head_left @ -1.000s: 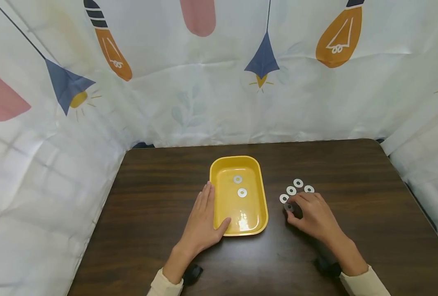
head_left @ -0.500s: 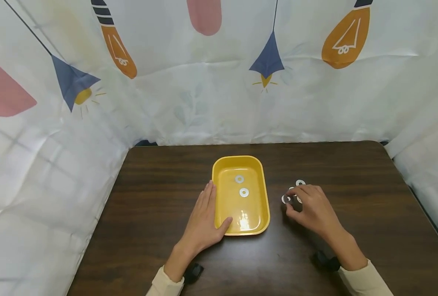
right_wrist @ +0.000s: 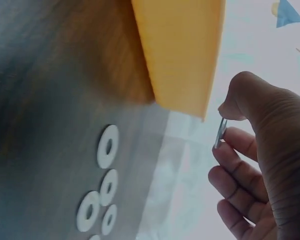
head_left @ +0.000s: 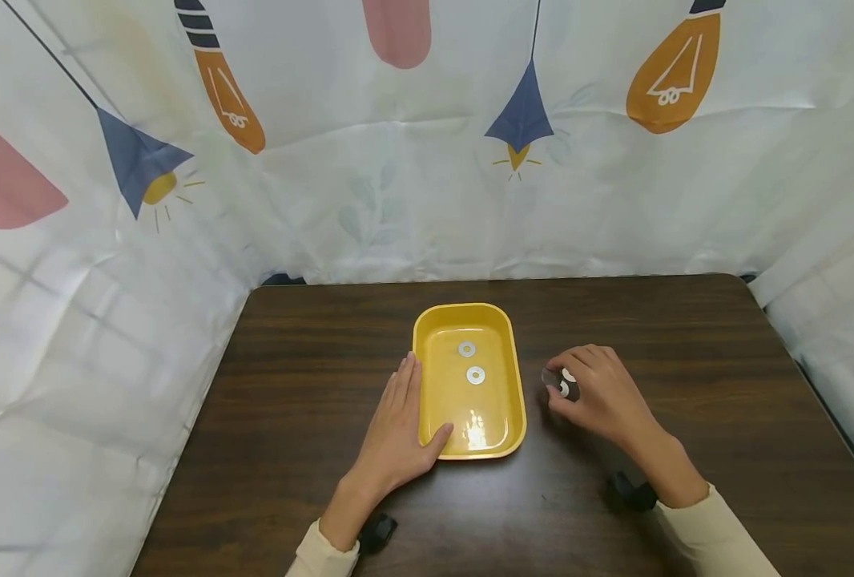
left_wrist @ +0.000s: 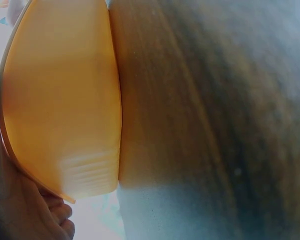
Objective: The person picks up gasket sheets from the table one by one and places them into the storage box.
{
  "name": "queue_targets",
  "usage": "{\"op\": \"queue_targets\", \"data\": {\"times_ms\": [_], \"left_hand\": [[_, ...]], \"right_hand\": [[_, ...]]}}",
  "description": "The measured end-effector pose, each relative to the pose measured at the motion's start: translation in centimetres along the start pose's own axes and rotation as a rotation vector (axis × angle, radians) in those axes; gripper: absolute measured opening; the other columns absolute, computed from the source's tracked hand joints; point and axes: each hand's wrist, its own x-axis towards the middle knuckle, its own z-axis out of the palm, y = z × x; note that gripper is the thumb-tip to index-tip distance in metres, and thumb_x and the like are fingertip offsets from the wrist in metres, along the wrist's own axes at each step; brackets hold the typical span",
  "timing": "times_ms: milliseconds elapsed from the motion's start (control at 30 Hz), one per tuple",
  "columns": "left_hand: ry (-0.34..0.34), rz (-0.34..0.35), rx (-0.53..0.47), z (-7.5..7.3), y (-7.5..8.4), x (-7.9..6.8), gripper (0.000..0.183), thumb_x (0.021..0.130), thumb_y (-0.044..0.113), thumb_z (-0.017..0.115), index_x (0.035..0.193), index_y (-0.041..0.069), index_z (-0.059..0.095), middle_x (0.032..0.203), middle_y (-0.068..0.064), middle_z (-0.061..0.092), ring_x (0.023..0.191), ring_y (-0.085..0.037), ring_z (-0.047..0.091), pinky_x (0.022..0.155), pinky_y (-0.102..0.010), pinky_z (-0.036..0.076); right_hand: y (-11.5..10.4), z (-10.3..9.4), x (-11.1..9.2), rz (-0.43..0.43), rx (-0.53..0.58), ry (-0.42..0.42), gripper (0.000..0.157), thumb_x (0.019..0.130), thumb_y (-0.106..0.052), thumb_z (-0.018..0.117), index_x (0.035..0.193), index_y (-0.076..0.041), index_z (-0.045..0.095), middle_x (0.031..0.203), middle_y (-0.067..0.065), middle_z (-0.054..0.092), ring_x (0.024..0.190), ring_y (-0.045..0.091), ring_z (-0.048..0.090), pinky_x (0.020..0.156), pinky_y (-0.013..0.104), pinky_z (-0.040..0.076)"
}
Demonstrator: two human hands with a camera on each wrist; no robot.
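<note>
Shifted forward, right-hand fingers pinch a thin, flat washer.

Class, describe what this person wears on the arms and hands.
The left hand and right hand are both bare, with no gloves or rings visible. A long, plain cream left sleeve and matching right sleeve end near the wrists. A small, dark, blocky device sits at each wrist's inner side; any markings are too small to read.
</note>
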Motion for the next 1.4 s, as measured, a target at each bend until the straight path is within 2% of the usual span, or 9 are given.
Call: {"op": "queue_targets", "data": {"times_ms": [367, 767, 1067, 1233, 1400], "left_hand": [[0.008, 0.012, 0.005, 0.1, -0.1, 0.1, 0.105, 0.094, 0.051, 0.067, 0.169, 0.0, 0.014, 0.181, -0.012, 0.009, 0.168, -0.028, 0.016, 0.135, -0.05, 0.023], [0.016, 0.008, 0.022, 0.1, -0.1, 0.2, 0.105, 0.093, 0.051, 0.068, 0.169, 0.0, 0.015, 0.18, -0.012, 0.011, 0.167, -0.028, 0.018, 0.133, -0.053, 0.027], [-0.009, -0.005, 0.023, 0.2, -0.2, 0.3, 0.104, 0.095, 0.052, 0.065, 0.169, 0.001, 0.013, 0.181, -0.01, 0.007, 0.168, -0.026, 0.014, 0.135, -0.049, 0.023], [-0.012, -0.007, 0.019, 0.1, -0.2, 0.2, 0.104, 0.095, 0.052, 0.065, 0.169, 0.002, 0.012, 0.181, -0.009, 0.007, 0.168, -0.024, 0.012, 0.136, -0.047, 0.021], [0.008, 0.01, 0.025, 0.1, -0.2, 0.0, 0.105, 0.094, 0.051, 0.067, 0.169, 0.001, 0.013, 0.181, -0.012, 0.01, 0.168, -0.027, 0.016, 0.134, -0.05, 0.025]], "right_hand": [[0.2, -0.1, 2.5, -0.049, 0.062, -0.037, 0.021, 0.079, -0.017, 0.084, 0.098, -0.01, 0.076, 0.096, 0.003, 0.076, 0.094, 0.025, 0.067, 0.093, 0.051, 0.054], [-0.8, 0.3, 5.4, -0.027, 0.106, -0.165, 0.021, 0.084, -0.018, 0.081, 0.103, -0.01, 0.076, 0.103, 0.005, 0.076, 0.101, 0.027, 0.066, 0.102, 0.054, 0.053], [-1.7, 0.7, 7.6, -0.017, 0.136, -0.218, 0.019, 0.085, -0.023, 0.079, 0.101, -0.012, 0.077, 0.102, 0.004, 0.077, 0.103, 0.027, 0.067, 0.103, 0.053, 0.052], [-1.6, 1.2, 8.3, -0.051, 0.131, -0.231, 0.018, 0.086, -0.023, 0.077, 0.1, -0.013, 0.077, 0.101, 0.005, 0.076, 0.098, 0.027, 0.067, 0.097, 0.052, 0.052], [-1.5, 1.6, 8.7, -0.084, 0.114, -0.249, 0.017, 0.085, -0.02, 0.078, 0.1, -0.012, 0.077, 0.098, 0.006, 0.074, 0.091, 0.026, 0.064, 0.092, 0.051, 0.052]]}}
